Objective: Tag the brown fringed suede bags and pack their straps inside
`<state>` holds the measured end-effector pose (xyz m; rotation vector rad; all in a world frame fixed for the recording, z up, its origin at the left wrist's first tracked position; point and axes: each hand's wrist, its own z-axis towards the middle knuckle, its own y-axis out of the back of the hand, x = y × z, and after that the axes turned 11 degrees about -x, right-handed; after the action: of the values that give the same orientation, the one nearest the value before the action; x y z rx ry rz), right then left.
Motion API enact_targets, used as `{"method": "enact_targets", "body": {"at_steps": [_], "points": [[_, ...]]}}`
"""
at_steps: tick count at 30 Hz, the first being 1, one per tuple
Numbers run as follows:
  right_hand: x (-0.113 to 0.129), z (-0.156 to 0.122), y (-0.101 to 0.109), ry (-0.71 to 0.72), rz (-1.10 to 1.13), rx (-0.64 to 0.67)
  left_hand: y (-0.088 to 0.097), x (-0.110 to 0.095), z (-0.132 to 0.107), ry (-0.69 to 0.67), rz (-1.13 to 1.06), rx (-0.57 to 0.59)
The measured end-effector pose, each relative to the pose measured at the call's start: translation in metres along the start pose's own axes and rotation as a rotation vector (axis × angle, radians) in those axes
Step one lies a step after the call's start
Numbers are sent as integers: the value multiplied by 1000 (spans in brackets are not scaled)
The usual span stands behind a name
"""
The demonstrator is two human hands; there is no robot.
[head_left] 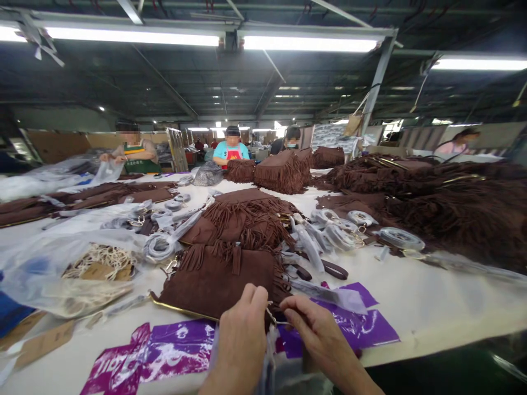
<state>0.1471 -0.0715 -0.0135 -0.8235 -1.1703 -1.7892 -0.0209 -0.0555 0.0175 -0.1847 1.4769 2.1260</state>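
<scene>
A brown fringed bag (222, 280) lies in front of me, its gold zip (183, 310) along the near edge and a tassel hanging on its face. My left hand (245, 334) is closed at the bag's near right corner; the fingertips curl down, so what they grip is hidden. Close beside it, my right hand (319, 332) pinches a thin white string (281, 322) that runs towards the left fingers. Further brown fringed bags (247, 211) are stacked behind this one. Clear plastic wrapping hangs below my hands, partly covered by them.
Purple printed plastic bags (179, 348) lie on the white table (436, 307). A clear bag of white strings and tags (102, 263) sits left. Wrapped straps (399, 238) and a pile of fringed bags (465, 197) are right. Co-workers (231, 151) stand across the table.
</scene>
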Motion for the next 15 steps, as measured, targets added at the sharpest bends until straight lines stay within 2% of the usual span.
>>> {"method": "enact_targets", "body": {"at_steps": [4, 7, 12, 15], "points": [[7, 10, -12, 112, 32, 6, 4, 3, 15, -4, -398, -60], [10, 17, -15, 141, 55, 23, 2, 3, 20, 18, -578, -61], [6, 20, -17, 10, 81, 15, -8, 8, 21, 119, -769, -42], [-3, 19, -19, -103, 149, 12, -16, 15, 16, 184, -792, -15]]}}
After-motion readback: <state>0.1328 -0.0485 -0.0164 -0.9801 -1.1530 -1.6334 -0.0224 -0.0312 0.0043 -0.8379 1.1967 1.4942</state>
